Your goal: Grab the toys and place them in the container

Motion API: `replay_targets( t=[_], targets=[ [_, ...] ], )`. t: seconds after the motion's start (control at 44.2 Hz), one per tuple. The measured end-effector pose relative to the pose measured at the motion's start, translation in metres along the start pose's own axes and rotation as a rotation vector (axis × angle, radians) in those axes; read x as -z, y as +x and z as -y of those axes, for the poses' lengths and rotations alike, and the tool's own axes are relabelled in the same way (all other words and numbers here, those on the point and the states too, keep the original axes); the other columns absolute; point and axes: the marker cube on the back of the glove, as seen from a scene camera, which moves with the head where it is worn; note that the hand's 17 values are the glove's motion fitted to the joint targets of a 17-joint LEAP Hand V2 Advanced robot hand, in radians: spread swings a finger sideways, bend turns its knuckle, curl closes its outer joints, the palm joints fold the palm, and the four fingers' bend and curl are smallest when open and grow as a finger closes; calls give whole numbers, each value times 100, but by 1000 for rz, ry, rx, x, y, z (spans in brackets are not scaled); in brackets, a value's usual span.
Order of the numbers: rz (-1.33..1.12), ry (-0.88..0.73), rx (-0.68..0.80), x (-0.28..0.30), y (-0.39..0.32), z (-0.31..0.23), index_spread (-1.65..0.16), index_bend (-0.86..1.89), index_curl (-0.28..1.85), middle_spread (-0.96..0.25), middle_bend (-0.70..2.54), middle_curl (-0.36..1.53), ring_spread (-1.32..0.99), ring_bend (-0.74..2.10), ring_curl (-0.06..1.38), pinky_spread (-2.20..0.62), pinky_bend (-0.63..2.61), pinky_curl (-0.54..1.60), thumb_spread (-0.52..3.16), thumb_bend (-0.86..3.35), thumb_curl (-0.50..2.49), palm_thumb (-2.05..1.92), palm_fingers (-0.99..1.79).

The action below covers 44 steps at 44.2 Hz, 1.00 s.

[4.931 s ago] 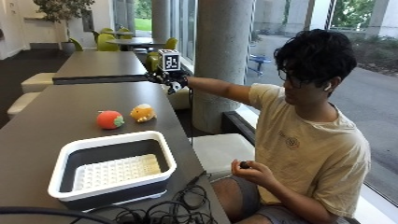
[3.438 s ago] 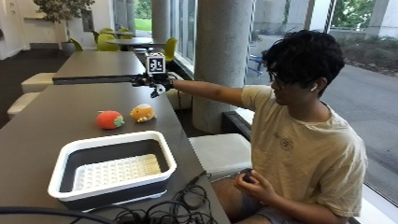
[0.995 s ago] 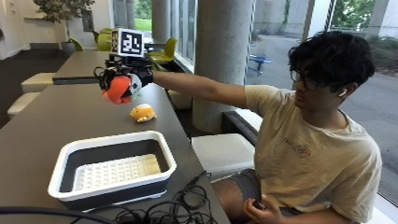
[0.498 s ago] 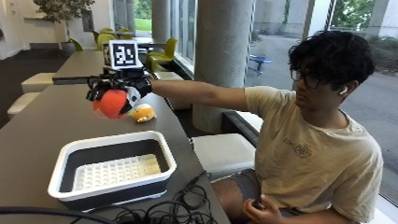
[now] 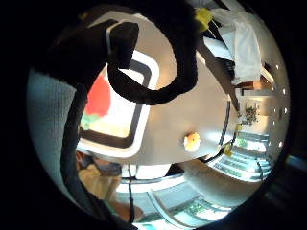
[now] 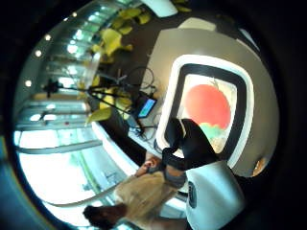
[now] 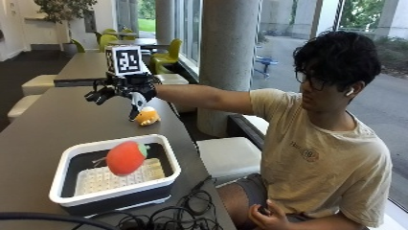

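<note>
Sitting at the table's (image 7: 38,124) near end, the white container (image 7: 163,165) is the landmark. Above it, well clear, the gloved right hand (image 7: 118,91) hangs with fingers spread, holding nothing. The red toy (image 7: 125,158) shows over the container's grid floor, probably mid-drop. Beyond the container, the orange toy (image 7: 147,116) waits under that hand.
</note>
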Motion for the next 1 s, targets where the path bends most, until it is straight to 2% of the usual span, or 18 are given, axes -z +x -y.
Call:
replay_targets(
  t=[0.317, 0.633, 0.995],
  targets=[
    [-28, 31, 6, 2, 12, -7, -31, 15, 35, -4, 14, 40, -4, 27, 44, 1, 115, 37, 129, -2, 47, 30, -11],
    [-44, 64, 14, 5, 15, -13, -31, 15, 33, -4, 15, 35, -4, 26, 44, 0, 106, 34, 131, -2, 42, 28, -11],
    [-23, 60, 2, 2, 26, -21, -30, 15, 33, -5, 12, 29, -6, 19, 42, 0, 98, 33, 134, -4, 33, 6, -15]
  ],
)
